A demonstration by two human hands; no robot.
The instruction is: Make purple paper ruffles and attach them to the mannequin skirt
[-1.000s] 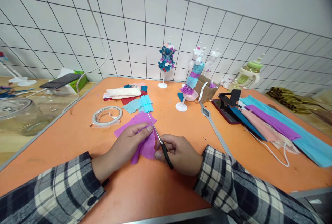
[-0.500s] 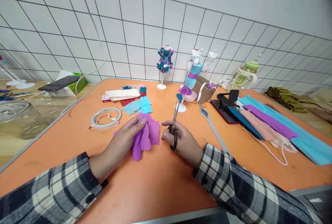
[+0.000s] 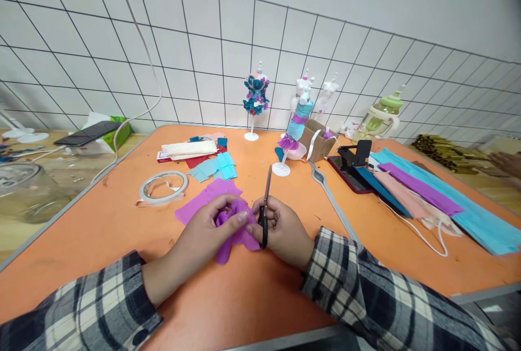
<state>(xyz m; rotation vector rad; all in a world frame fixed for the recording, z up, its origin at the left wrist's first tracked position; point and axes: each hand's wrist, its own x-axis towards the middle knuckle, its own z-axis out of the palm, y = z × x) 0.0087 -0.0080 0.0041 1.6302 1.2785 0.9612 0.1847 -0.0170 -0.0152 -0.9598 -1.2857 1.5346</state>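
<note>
My left hand (image 3: pixel 215 227) pinches a bunched piece of purple crepe paper (image 3: pixel 240 237) between thumb and fingers, low over the orange table. Close against it, my right hand (image 3: pixel 280 226) keeps a pair of black-handled scissors (image 3: pixel 264 221) in its grip, blades together and pointing away from me. The right thumb and fingertips also meet the paper's right edge. Beyond the left hand a flat purple sheet (image 3: pixel 195 203) lies on the table. A roll of double-sided tape (image 3: pixel 163 186) rests to its left, and light blue paper pieces (image 3: pixel 215 167) lie behind it.
Small dress forms stand at the back, one in teal flowers (image 3: pixel 256 96), another wrapped in blue and purple (image 3: pixel 299 123). A small cardboard box (image 3: pixel 319 142) sits beside them. Rightward are a phone (image 3: pixel 348 174), folded coloured paper (image 3: pixel 423 188) and a green-lidded bottle (image 3: pixel 380 117). Another person's hand (image 3: pixel 508 162) shows far right.
My hands have come together at the purple paper, which is now more bunched. The scissors have turned upright with their blades closed. Another person's hand has appeared at the far right.
</note>
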